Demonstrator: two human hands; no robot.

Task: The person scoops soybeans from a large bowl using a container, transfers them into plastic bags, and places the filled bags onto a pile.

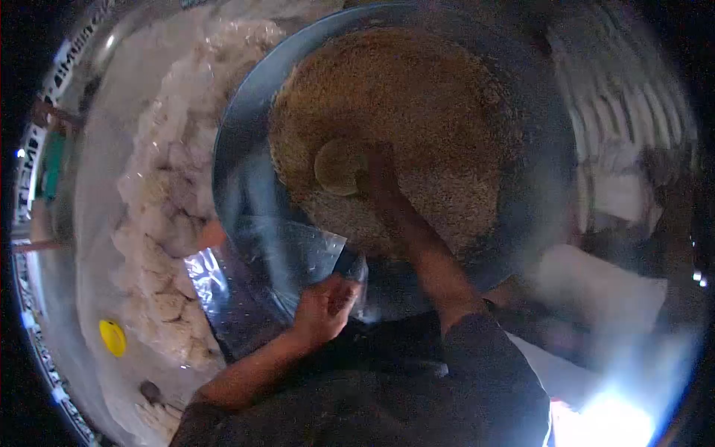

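A large round metal basin (246,112) holds a broad heap of brown, grain-like loose food (417,97). Over that heap my right hand (378,170) is closed on the edge of a small round bowl (339,167), whose inside looks pale brown. Whether the bowl is filled is too dim to tell. Closer to my body, my left hand (326,307) is closed in a fist around the edge of a clear plastic bag (298,249). The bag's shiny film spreads to the left, across the basin's near rim.
Many filled clear plastic bags (167,223) lie piled to the left of the basin. A yellow oval object (113,337) lies beside them. At the right are stacked whitish sacks or folded sheets (625,112) and a pale box-like piece (603,287). A bright light (611,421) glares at bottom right.
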